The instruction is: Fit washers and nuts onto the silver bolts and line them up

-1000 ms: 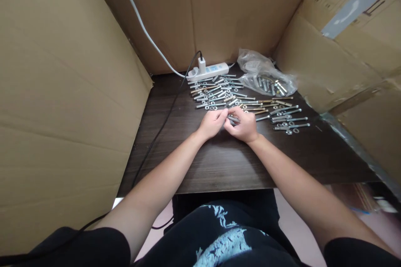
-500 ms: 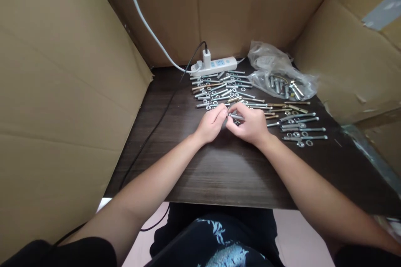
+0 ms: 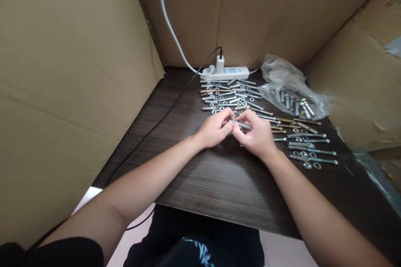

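Observation:
Above the middle of the table, my left hand and my right hand meet with fingertips almost touching. Between them lies a silver expansion bolt, tilted slightly down to the right. My right thumb and fingers pinch its sleeve, and my left fingers are closed around its left end, where small rings or a nut show. The exact part under my left fingertips is hidden. Just beyond my hands lie rows of loose bolts, sleeves, nuts and washers. More bolts with washers lie to the right of my right hand.
A white power strip with a plugged-in charger stands at the back. A black cable runs down the left of the table. At the back right lies a clear plastic bag holding metal anchors. Cardboard walls enclose three sides.
The camera view has turned, so the table items appear shifted right and down. Both hands stay together at the bolt, and my left fingers have changed their hold slightly.

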`<state>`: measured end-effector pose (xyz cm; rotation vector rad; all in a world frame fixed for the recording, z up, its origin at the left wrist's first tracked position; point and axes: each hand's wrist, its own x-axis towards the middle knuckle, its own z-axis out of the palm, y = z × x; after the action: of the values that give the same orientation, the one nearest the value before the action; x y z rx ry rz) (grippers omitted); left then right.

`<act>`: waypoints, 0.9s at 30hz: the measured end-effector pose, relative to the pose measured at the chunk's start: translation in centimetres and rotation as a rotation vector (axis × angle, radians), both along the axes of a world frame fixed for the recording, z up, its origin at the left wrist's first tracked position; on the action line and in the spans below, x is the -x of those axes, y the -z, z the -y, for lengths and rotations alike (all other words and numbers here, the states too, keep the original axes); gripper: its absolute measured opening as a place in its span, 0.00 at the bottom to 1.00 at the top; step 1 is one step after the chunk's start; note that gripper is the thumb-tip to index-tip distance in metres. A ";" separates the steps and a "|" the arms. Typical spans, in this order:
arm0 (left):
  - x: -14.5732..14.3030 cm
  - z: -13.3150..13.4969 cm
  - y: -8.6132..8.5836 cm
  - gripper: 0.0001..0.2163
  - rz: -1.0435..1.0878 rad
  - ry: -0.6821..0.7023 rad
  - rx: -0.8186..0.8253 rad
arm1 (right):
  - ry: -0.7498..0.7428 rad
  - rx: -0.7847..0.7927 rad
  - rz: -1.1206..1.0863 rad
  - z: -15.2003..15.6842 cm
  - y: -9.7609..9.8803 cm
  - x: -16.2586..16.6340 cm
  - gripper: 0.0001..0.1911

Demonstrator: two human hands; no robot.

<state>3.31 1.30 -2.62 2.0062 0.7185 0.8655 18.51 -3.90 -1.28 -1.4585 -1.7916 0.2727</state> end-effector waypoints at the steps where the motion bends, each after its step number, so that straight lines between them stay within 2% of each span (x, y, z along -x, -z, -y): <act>1: 0.0 0.0 0.0 0.04 0.009 -0.001 -0.002 | -0.007 -0.001 -0.010 0.0 0.0 0.0 0.06; 6: 0.1 0.0 -0.1 0.17 -0.022 0.016 0.004 | -0.024 -0.024 -0.040 0.3 0.0 0.3 0.05; 8: 0.2 0.0 -0.2 0.19 -0.057 0.028 0.024 | -0.029 -0.038 -0.046 0.3 0.0 0.4 0.04; 14: 0.3 -0.1 -0.1 0.17 -0.085 -0.002 -0.027 | -0.037 -0.018 -0.027 0.2 -0.1 0.5 0.04; 21: 0.6 0.1 -0.2 0.04 -0.013 -0.016 -0.011 | -0.036 -0.013 -0.048 0.1 0.1 0.4 0.05; 23: 0.6 0.1 -0.2 0.04 -0.008 -0.015 -0.022 | -0.038 -0.020 -0.042 0.1 0.1 0.5 0.04; 27: 0.5 -0.1 -0.2 0.14 -0.028 -0.016 -0.059 | -0.033 -0.025 -0.027 0.2 0.2 0.5 0.04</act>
<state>2.85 1.38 -2.42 2.0713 0.7332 0.8792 17.97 -4.08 -1.47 -1.4025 -1.7929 0.2851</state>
